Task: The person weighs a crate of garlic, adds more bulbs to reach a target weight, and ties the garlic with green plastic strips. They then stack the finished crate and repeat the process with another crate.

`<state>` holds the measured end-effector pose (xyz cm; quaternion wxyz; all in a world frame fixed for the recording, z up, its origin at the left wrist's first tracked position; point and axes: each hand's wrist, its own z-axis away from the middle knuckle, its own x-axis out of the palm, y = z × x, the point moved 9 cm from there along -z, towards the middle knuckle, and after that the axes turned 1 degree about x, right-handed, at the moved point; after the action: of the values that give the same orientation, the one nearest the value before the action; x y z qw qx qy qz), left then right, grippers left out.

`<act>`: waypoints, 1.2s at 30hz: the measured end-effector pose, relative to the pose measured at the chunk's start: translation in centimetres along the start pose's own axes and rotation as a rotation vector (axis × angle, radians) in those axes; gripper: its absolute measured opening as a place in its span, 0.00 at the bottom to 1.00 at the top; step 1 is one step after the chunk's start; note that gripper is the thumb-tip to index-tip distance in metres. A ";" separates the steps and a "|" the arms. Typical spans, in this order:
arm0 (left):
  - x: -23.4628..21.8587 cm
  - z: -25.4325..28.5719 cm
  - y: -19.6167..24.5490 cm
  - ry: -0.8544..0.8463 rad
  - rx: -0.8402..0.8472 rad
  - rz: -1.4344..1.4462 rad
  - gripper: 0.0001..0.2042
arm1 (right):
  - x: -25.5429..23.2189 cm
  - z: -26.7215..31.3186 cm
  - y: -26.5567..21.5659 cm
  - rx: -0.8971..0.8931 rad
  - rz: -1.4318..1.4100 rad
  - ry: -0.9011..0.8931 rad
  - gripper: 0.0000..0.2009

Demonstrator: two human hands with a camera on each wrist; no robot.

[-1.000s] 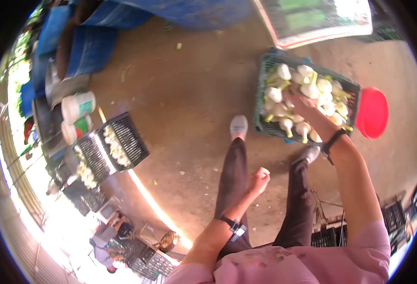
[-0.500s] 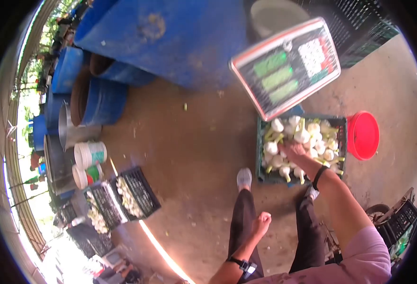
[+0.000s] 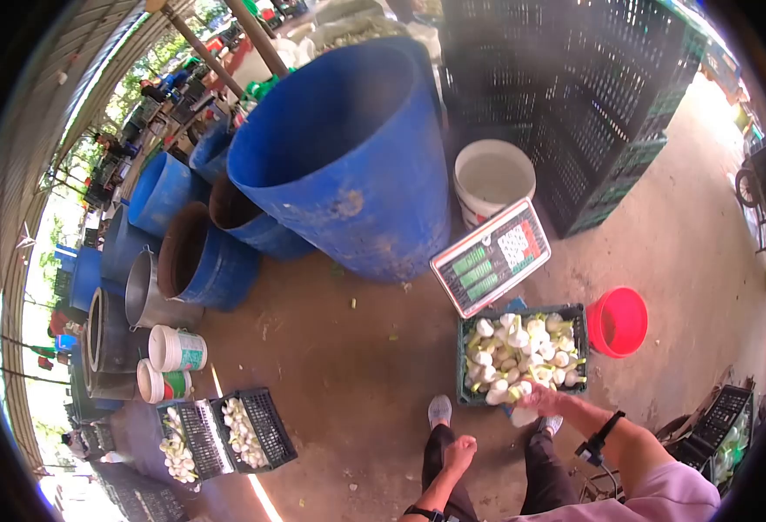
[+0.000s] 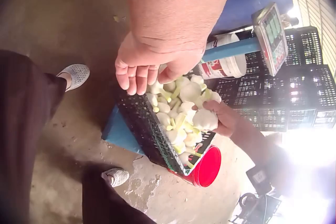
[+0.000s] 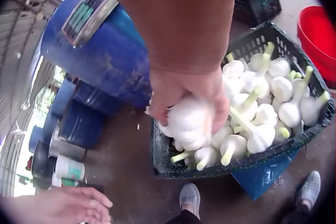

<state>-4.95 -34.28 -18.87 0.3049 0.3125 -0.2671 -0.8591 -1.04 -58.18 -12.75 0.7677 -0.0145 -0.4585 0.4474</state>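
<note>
White garlic bulbs (image 3: 535, 339) fill a dark green crate (image 3: 462, 365) in the head view; the right hand (image 3: 539, 400) is at its near edge, between 5 and 6 o'clock from the crate's middle; the left hand (image 3: 460, 454) lies apart, near 7 o'clock; a red bucket (image 3: 618, 322) stands between 2 and 3, a scale display (image 3: 491, 257) at 11; brown floor (image 3: 339, 348) spreads around, blue barrels (image 3: 348, 174) beyond.

In the left wrist view, the held bulb (image 4: 205, 120) sits at 9 o'clock from the right hand, over the crate; the left hand's fingers hang relaxed, apparently holding nothing.

In the right wrist view, the right hand grips that bulb, its stem hidden, so its long axis I cannot tell; the right hand seems the one to move it.
</note>
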 end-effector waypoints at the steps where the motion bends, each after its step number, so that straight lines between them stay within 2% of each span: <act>1: -0.3 0.3 0.4 -0.007 0.015 -0.046 0.10 | 3.7 -0.1 -1.8 -0.040 0.013 -0.085 0.35; 3: -1.8 0.5 0.5 0.015 0.020 0.001 0.08 | 12.5 -0.3 -7.1 -0.150 0.026 -0.260 0.32; 4: -2.7 0.8 0.5 0.031 0.034 0.006 0.08 | 15.4 -1.4 -9.7 -0.199 0.187 -0.270 0.29; 5: -3.2 2.0 0.1 0.033 0.035 0.010 0.07 | 18.6 -3.0 -13.3 -0.328 0.323 -0.297 0.23; 6: -3.8 2.6 -1.0 0.067 0.029 0.056 0.06 | 22.7 -4.0 -17.1 -0.316 0.320 -0.299 0.28; 7: -4.7 2.4 -1.9 0.111 0.035 0.100 0.06 | 26.4 -5.7 -20.4 -0.399 0.221 -0.448 0.27; 8: -5.5 2.3 -2.4 0.134 0.030 0.086 0.06 | 30.1 -6.4 -24.2 -0.462 0.180 -0.509 0.24; 11: -6.4 2.7 -5.9 0.179 -0.003 0.024 0.05 | 37.1 -8.7 -31.5 -0.502 0.213 -0.491 0.20; 13: -7.0 3.0 -7.1 0.193 -0.040 0.084 0.06 | 39.0 -10.0 -32.9 -0.454 0.156 -0.475 0.20; 17: -8.1 4.0 -8.3 0.179 -0.131 0.195 0.05 | 42.3 -11.4 -32.2 -0.293 -0.034 -0.539 0.20; 18: -9.6 4.8 -6.4 0.181 -0.133 0.215 0.06 | 43.5 -12.6 -32.9 -0.234 -0.025 -0.782 0.19; 19: -10.4 4.8 -6.7 0.191 -0.147 0.176 0.05 | 42.8 -14.5 -33.9 -0.230 -0.170 -0.429 0.19; 20: -10.5 4.0 -7.7 0.252 -0.035 0.167 0.05 | 43.3 -16.3 -36.2 -0.295 -0.103 -0.462 0.17; 21: -12.5 5.4 -5.1 0.257 -0.133 0.211 0.07 | 43.6 -18.2 -38.5 -0.361 -0.040 -0.492 0.16; 22: -12.7 5.1 -5.2 0.213 -0.091 0.290 0.06 | 44.4 -19.6 -41.3 -0.464 0.041 -0.557 0.17; 23: -12.5 5.1 -6.5 0.228 -0.133 0.433 0.04 | 44.8 -21.2 -44.1 -0.571 0.112 -0.615 0.19; 24: -13.2 5.7 -5.3 0.234 -0.163 0.436 0.04 | 43.5 -23.2 -46.0 -0.566 -0.045 -0.273 0.18; 26: -12.6 5.6 -5.3 0.196 -0.180 0.392 0.04 | 45.0 -27.0 -51.2 -0.499 0.112 -0.534 0.38; 27: -11.9 5.3 -6.0 0.181 -0.204 0.442 0.04 | 44.2 -26.1 -50.7 -0.446 0.046 -0.296 0.38; 28: -11.3 5.3 -6.5 0.156 -0.236 0.452 0.05 | 43.1 -24.1 -50.4 -0.571 0.109 0.005 0.35; 29: -10.9 5.3 -6.5 0.129 -0.249 0.438 0.05 | 42.7 -24.4 -49.5 -0.507 0.187 0.047 0.32; 31: -10.2 4.9 -6.3 0.098 -0.264 0.416 0.06 | 41.0 -22.1 -45.3 -0.547 0.395 0.024 0.17; 32: -9.9 4.4 -6.7 0.094 -0.239 0.365 0.06 | 39.7 -19.8 -41.6 -0.525 0.471 -0.166 0.20; 33: -9.7 4.1 -7.1 0.090 -0.211 0.309 0.06 | 37.1 -18.4 -37.5 -0.412 0.537 -0.345 0.19; 34: -11.1 4.4 -4.8 0.181 -0.071 0.056 0.07 | 34.8 -14.6 -33.9 -0.430 0.795 -0.320 0.19; 35: -10.1 3.6 -7.2 0.113 -0.141 -0.004 0.11 | 29.4 -13.6 -29.4 -0.211 0.547 -0.375 0.20; 36: -11.8 4.5 -4.0 0.201 -0.131 -0.381 0.17 | 25.7 -9.8 -25.5 -0.141 0.402 -0.084 0.21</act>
<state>-2.28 -22.23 -14.09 0.1818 0.4210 -0.1151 -0.8812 27.77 -51.72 10.39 0.6404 -0.1410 -0.5080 0.5585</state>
